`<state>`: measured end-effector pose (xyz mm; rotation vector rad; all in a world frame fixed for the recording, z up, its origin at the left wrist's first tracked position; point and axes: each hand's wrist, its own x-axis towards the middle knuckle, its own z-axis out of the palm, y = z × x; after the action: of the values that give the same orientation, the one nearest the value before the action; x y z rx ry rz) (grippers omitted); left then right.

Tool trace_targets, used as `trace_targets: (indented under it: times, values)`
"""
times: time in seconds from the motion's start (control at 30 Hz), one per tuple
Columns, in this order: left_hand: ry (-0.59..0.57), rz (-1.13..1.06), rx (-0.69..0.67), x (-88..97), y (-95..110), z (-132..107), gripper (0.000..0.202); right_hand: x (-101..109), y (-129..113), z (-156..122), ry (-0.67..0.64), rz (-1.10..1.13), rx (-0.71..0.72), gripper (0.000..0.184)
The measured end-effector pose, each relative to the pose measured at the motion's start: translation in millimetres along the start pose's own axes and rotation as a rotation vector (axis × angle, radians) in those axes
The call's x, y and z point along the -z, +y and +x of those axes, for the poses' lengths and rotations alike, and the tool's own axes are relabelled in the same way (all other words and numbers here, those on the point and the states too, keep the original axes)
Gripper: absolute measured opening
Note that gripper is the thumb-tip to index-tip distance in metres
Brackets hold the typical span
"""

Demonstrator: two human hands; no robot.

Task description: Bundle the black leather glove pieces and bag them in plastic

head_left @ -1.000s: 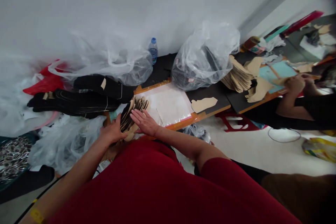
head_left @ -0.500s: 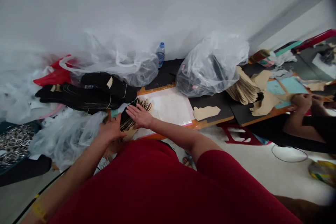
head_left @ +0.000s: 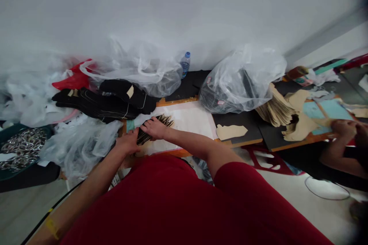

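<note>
A fanned stack of thin black-and-tan cut pieces point(head_left: 165, 120) lies at the left end of a white sheet point(head_left: 192, 116) on the bench, right in front of me. My left hand point(head_left: 128, 143) grips the stack's left end, its fingers bent around the edge. Over the top comes my right hand point(head_left: 153, 127), with curled fingers pressing on the same pieces close to the left fingertips. Both palms hide much of the stack. Just behind it lie bundles of black cut pieces point(head_left: 94, 103), tied with thin bands.
A see-through plastic bag point(head_left: 230, 88) and a water bottle point(head_left: 185, 64) stand along the wall. One tan piece point(head_left: 231, 132) lies right of the sheet, near a tan stack point(head_left: 277, 109). A tub of metal rings point(head_left: 25, 145) is far left. A co-worker's hands point(head_left: 345, 128) are at right.
My right hand's fingers, stretched flat over the stack before, are now curled onto it. My left hand has closed in on the stack's end. The whole view has shifted slightly.
</note>
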<state>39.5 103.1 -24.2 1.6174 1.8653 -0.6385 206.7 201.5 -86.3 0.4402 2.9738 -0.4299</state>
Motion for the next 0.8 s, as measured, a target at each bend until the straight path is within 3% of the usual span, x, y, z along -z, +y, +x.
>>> trace_targets:
  times: [0.13,0.23,0.33,0.4,0.53,0.67,0.8]
  values:
    - [0.042,0.034,-0.036,5.5,4,-12,0.081,14,-8,-8,-0.069,-0.145,0.009,0.076]
    - [0.125,0.100,-0.085,12.8,5,-25,0.065,25,-18,-20,-0.036,-0.152,-0.024,0.069]
    - [0.196,0.169,-0.199,19.4,8,-32,0.069,28,-28,-39,0.033,-0.152,-0.115,0.084]
    - [0.158,0.172,-0.244,19.9,10,-29,0.081,23,-31,-50,0.003,-0.138,-0.186,0.101]
    - [0.118,0.148,-0.205,9.4,14,-18,0.097,3,-28,-59,-0.114,-0.095,-0.236,0.115]
    - [0.185,0.135,-0.200,-3.3,10,-17,0.094,-9,-25,-62,-0.092,-0.069,-0.228,0.111]
    - [0.367,-0.104,-0.329,-18.6,-17,-18,0.090,-10,-22,-66,-0.077,-0.058,-0.201,0.106]
